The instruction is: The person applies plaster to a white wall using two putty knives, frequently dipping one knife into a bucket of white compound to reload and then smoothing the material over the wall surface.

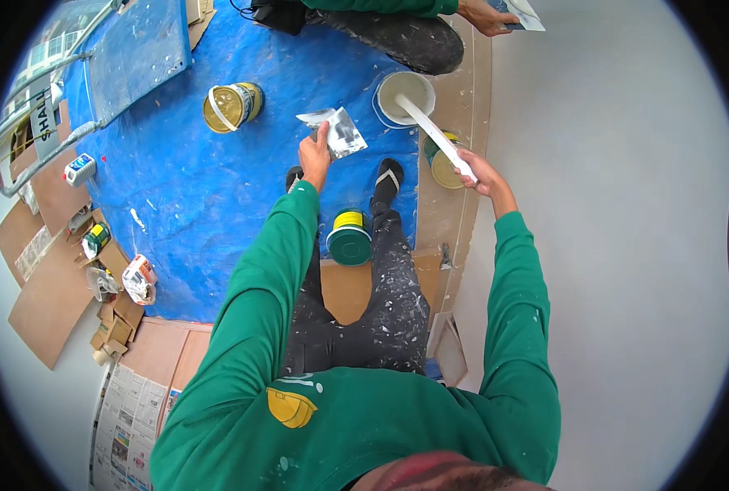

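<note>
My left hand [315, 160] is closed round a filling knife [346, 134] with a wide, shiny metal blade. A second metal piece [316, 119] shows beside that blade; I cannot tell if it is separate. On the right, my right hand [484, 174] grips the upper end of a long white stirring stick [432, 132]. The stick's lower end slants into a white bucket [379, 105] holding greyish-white paste. Under the stick and right hand stands a tub with a yellowish lid [445, 170].
Blue sheeting [242, 196] covers the floor. A green tub [350, 245] stands between my legs, a gold-lidded tub [224, 110] farther left. Ahead, another person's hand [487, 16] holds a filling knife [526, 15] near the pale wall [610, 204]. Cardboard [58, 286] and bottles lie left.
</note>
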Tool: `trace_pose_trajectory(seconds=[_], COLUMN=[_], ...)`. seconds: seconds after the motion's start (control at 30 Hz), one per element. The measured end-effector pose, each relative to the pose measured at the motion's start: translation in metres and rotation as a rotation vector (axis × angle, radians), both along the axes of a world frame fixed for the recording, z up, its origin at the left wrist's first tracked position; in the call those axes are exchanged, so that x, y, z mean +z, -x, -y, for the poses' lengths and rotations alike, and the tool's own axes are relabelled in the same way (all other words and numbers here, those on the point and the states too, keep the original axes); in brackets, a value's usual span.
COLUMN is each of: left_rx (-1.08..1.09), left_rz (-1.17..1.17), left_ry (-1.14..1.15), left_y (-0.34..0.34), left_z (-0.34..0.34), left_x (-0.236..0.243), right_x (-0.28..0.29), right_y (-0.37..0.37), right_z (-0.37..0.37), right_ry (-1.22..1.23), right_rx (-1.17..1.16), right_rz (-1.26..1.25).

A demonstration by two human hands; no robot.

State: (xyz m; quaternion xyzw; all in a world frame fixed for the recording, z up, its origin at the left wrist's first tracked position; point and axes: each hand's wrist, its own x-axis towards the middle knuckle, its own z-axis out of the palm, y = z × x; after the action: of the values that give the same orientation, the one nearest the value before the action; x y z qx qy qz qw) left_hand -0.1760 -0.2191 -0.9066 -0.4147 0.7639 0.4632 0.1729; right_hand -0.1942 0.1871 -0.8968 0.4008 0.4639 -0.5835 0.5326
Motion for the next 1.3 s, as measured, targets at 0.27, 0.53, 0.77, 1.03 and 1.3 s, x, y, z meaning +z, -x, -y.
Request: trace_pose_trajectory(seconds=[0.27, 0.53, 0.77, 1.03, 1.3], left_rx=[-0.216, -0.329, -0.385, -0.096, -0.361], left_rz=[-0.039, -0.062, -0.120, -0.140, -0.070], left_ry=[0.155, 0.104, -0.108, -0.636, -0.456], left_y=[0.037, 0.061, 0.085, 0.088, 0.095], left_z=[-0.045, -0.078, -0.099, -0.107, -0.092], left_x=[-0.019, -0.027, -0.020, -0.017, -0.008], right_x=[0.140, 0.224, 0.233, 0.202, 0.233], right_y=[-0.025, -0.043, -0.068, -0.142, -0.160], right_z=[-0.038, -0.040, -0.029, -0.006, 0.002], right_ry=[0.017, 0.048, -0.122, -0.886, -0.905], right_rx=[0.027, 0.068, 0.188, 0.821, 0.769], right_rz=[-0.071, -0.112, -0.312, -1.068, -1.136])
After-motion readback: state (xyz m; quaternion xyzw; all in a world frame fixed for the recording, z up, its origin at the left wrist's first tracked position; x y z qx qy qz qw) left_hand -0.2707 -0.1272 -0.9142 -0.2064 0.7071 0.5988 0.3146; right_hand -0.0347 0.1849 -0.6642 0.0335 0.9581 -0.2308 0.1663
